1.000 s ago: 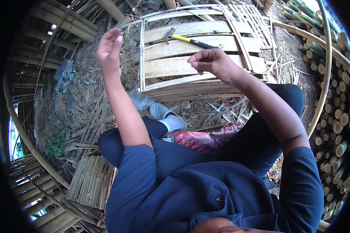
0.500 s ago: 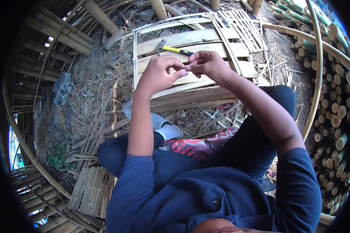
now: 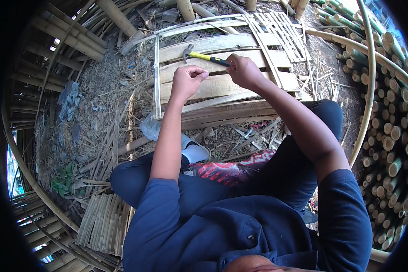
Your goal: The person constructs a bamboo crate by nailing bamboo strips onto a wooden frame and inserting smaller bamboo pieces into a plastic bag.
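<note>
A claw hammer [image 3: 206, 57] with a yellow and black handle lies across the bamboo slats [image 3: 222, 84] of a low platform, its metal head toward the left. My right hand [image 3: 245, 72] is closed round the end of its black grip. To the left and nearer to me, my left hand [image 3: 188, 84] is held above the platform's left part, thumb and forefinger pinched together. Whatever sits between those fingertips is too small to name.
Cut bamboo poles [image 3: 390, 136] are stacked along the right side. A bundle of split bamboo strips [image 3: 102, 222] lies at the lower left. A red and black printed sack [image 3: 222, 172] is between my legs, and a clear plastic bag [image 3: 150, 127] rests by my foot.
My hands were together at the fingertips and have parted. The right has moved onto the hammer's grip and closed on it, while the left stays pinched, slightly lower.
</note>
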